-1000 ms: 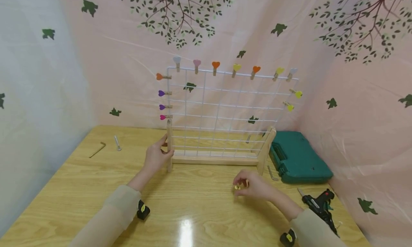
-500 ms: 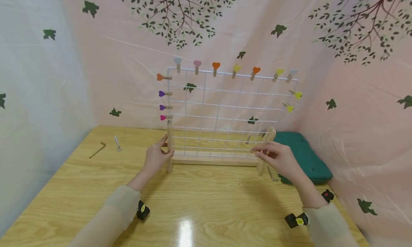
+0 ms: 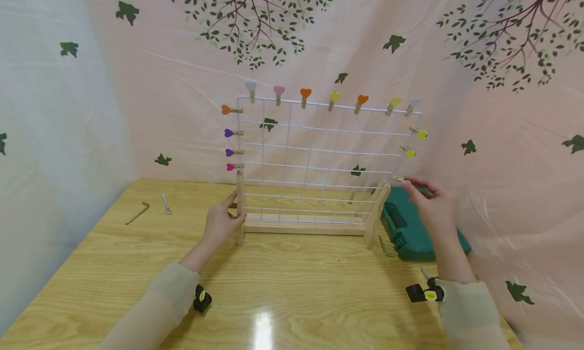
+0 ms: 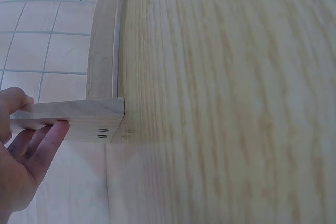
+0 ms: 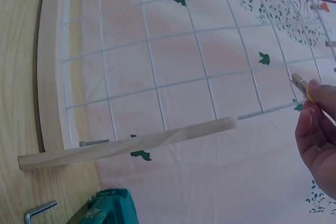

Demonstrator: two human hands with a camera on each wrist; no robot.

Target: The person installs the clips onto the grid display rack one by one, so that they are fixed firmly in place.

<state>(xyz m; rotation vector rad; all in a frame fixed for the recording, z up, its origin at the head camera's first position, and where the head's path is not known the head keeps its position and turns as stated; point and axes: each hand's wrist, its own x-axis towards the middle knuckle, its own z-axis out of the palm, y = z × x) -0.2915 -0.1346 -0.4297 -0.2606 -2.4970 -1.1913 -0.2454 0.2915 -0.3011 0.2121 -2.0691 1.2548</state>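
Note:
A white wire grid panel stands upright in a wooden base. My left hand grips the left wooden upright, thumb on one face and fingers on the other, as the left wrist view also shows. At the panel's right edge, just above the right upright, my right hand pinches a small wooden clothespin with a bit of yellow on it. Its tip points left at the edge wire. Several heart-topped clothespins line the panel's top, such as an orange one, and both sides.
A green tool case lies behind and below my right forearm. An Allen key lies by the right upright. Another hex key and a bolt lie at the left of the wooden table. The glue gun is mostly hidden.
My right hand has risen from over the table, past the right upright, to the panel's right edge, carrying the clothespin. The left hand has stayed on the left upright.

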